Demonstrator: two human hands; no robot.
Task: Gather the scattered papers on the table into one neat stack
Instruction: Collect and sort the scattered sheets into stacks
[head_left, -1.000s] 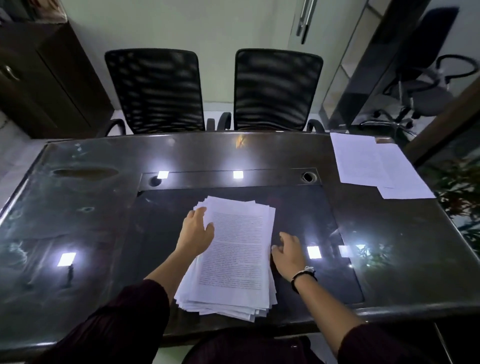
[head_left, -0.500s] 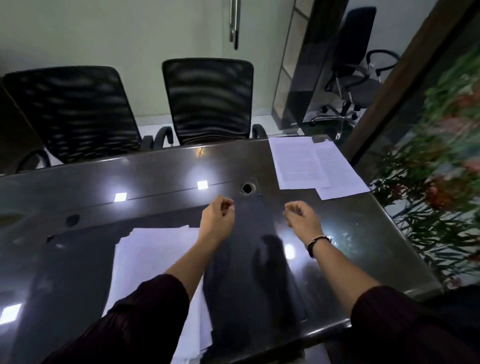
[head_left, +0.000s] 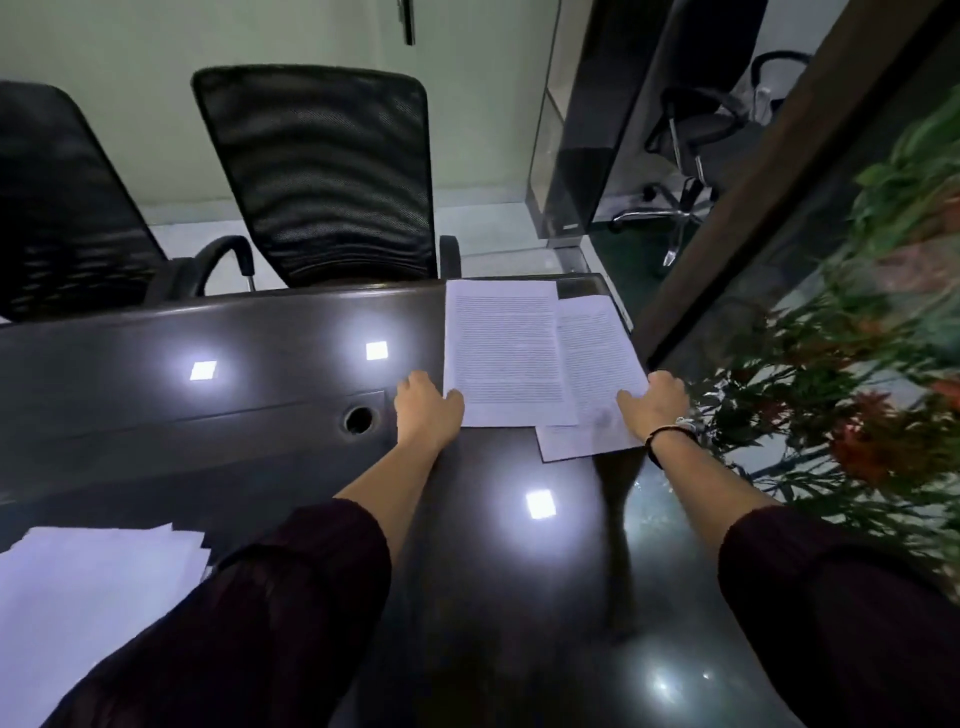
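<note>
Two printed sheets lie overlapping at the table's far right corner: the left sheet on top, the right sheet under it and shifted nearer. My left hand rests at the left sheet's near left corner, with its thumb against the paper's edge. On the right sheet's right edge my right hand has its thumb on top and its fingers curled past the edge. The gathered paper stack lies at the near left, partly hidden by my left sleeve.
The dark glossy table has a round cable hole just left of my left hand. Two black mesh chairs stand behind the far edge. Plants crowd the table's right side, and an office chair stands beyond.
My view swung right and away from the stack. Both hands left the stack, crossed the table and reached the two sheets at the far right corner.
</note>
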